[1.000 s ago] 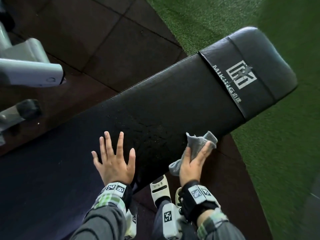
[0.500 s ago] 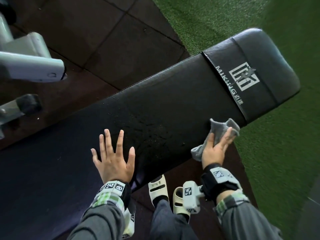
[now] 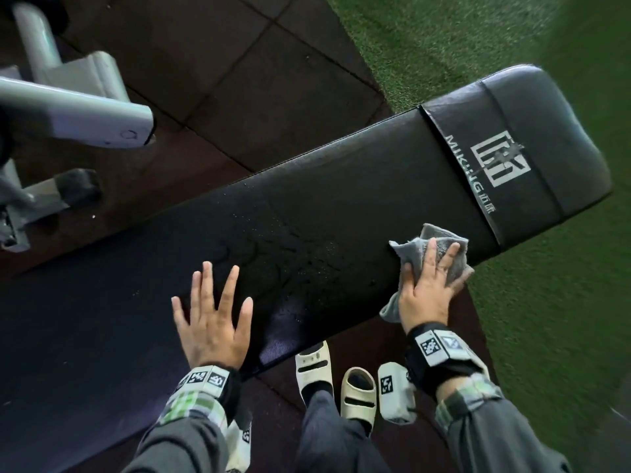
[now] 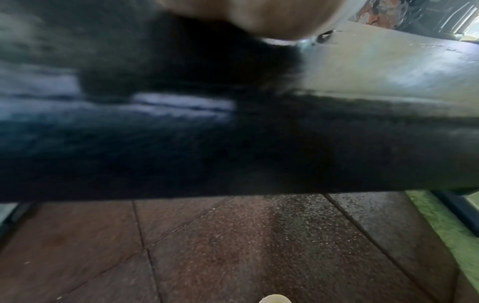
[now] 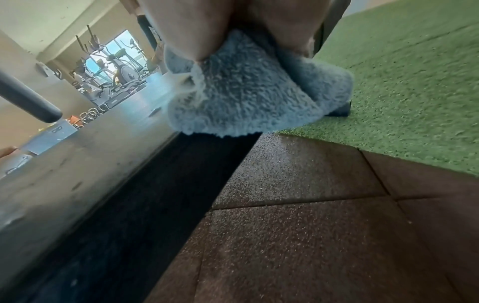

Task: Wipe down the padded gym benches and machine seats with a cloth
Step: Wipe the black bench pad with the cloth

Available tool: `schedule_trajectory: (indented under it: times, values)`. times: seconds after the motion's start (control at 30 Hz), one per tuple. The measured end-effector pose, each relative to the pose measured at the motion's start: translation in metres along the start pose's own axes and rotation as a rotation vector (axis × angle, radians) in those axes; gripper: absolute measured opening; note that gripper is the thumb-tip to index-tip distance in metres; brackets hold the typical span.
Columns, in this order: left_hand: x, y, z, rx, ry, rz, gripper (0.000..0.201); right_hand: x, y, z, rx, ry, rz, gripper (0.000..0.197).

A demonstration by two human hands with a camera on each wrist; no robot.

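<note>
A long black padded bench (image 3: pixel 341 206) runs diagonally through the head view, its white logo at the far right end. Fine droplets lie on its middle. My left hand (image 3: pixel 211 312) rests flat on the pad with fingers spread and holds nothing. My right hand (image 3: pixel 433 271) presses a grey cloth (image 3: pixel 413 247) onto the pad's near edge, just short of the logo band, fingers laid straight over it. In the right wrist view the cloth (image 5: pixel 246 92) hangs bunched below the palm beside the bench (image 5: pixel 77 174). The left wrist view is blurred, showing the bench side (image 4: pixel 362 143).
A grey machine frame (image 3: pixel 68 110) stands at the upper left, beyond the bench. Brown rubber floor tiles (image 3: pixel 239 80) lie around it and green turf (image 3: pixel 546 336) covers the right side. My feet in pale slippers (image 3: pixel 314 370) stand against the bench's near edge.
My right hand has slid the cloth to the right along the bench's near edge, toward the logo end. The left hand has stayed flat in the same spot.
</note>
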State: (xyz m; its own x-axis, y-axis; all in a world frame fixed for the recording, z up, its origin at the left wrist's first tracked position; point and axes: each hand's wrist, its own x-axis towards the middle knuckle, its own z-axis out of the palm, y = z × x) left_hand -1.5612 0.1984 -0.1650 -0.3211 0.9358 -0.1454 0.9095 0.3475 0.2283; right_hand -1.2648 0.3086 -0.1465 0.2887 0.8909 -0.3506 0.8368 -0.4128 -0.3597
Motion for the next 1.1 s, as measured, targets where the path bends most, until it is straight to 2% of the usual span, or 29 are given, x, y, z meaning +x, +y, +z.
schedule_trajectory:
  times: [0.13, 0.23, 0.37, 0.43, 0.53, 0.63, 0.7, 0.77, 0.87, 1.0, 1.1]
  values:
    - [-0.004, -0.009, -0.002, 0.009, -0.009, 0.047, 0.059, 0.009, 0.006, -0.010, -0.187, -0.014, -0.090, 0.069]
    - [-0.005, -0.006, -0.002, -0.014, 0.018, 0.024, 0.059, 0.024, 0.002, -0.014, -0.278, -0.035, -0.164, 0.075]
    - [-0.004, -0.006, -0.003, -0.033, 0.034, 0.021, 0.059, 0.035, -0.032, -0.010, -0.346, -0.083, -0.303, 0.065]
    - [-0.004, -0.006, -0.003, -0.033, 0.029, 0.023, 0.058, 0.027, -0.051, -0.001, -0.356, -0.113, -0.483, 0.060]
    - [-0.004, -0.007, -0.003, -0.030, 0.021, 0.017, 0.059, -0.001, -0.055, 0.013, -0.378, -0.161, -0.836, 0.054]
    - [-0.004, -0.007, -0.003, -0.028, 0.024, 0.018, 0.059, -0.018, -0.021, 0.009, -0.407, -0.217, -1.091, 0.058]
    - [-0.004, -0.006, -0.003, -0.031, 0.028, 0.018, 0.059, -0.020, 0.007, -0.001, -0.463, -0.222, -1.186, 0.063]
    - [-0.004, -0.006, -0.004, -0.032, 0.035, 0.018, 0.058, -0.012, 0.029, -0.014, -0.485, -0.194, -1.182, 0.068]
    - [-0.004, -0.005, -0.004, -0.032, 0.028, 0.017, 0.059, 0.010, 0.037, -0.031, -0.473, -0.140, -0.983, 0.067]
    - [-0.004, -0.005, -0.004, -0.026, 0.020, 0.014, 0.059, 0.034, 0.003, -0.028, -0.459, -0.117, -0.709, 0.056]
    - [-0.004, -0.005, -0.005, -0.029, 0.018, 0.010, 0.059, 0.030, -0.035, -0.013, -0.467, -0.110, -0.717, 0.051]
